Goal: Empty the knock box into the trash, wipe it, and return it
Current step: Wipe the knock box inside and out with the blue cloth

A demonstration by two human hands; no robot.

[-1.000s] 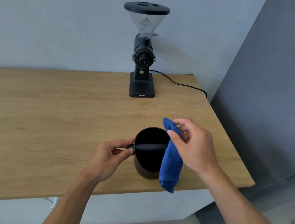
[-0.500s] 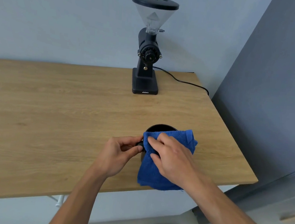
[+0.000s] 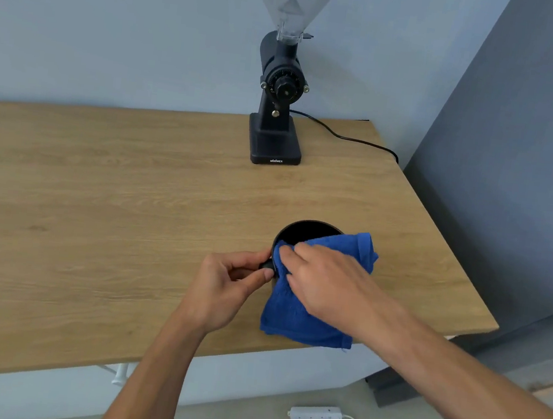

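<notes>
The black round knock box (image 3: 303, 234) stands on the wooden table (image 3: 113, 211) near its front right edge. A blue cloth (image 3: 304, 319) is draped over the box's near half and front wall, so only the far rim and dark inside show. My right hand (image 3: 325, 280) lies flat on the cloth, pressing it onto the box's top. My left hand (image 3: 228, 283) pinches the black end of the knock bar at the box's left side.
A black coffee grinder (image 3: 280, 99) with a clear hopper stands at the table's back, its cable (image 3: 352, 138) running off to the right. A grey wall panel (image 3: 514, 167) rises just right of the table. A white power strip (image 3: 315, 415) lies on the floor below.
My right hand brought the hanging cloth down from beside the box and spread it over the box's top. My left hand stayed on the bar end. The view shifted closer.
</notes>
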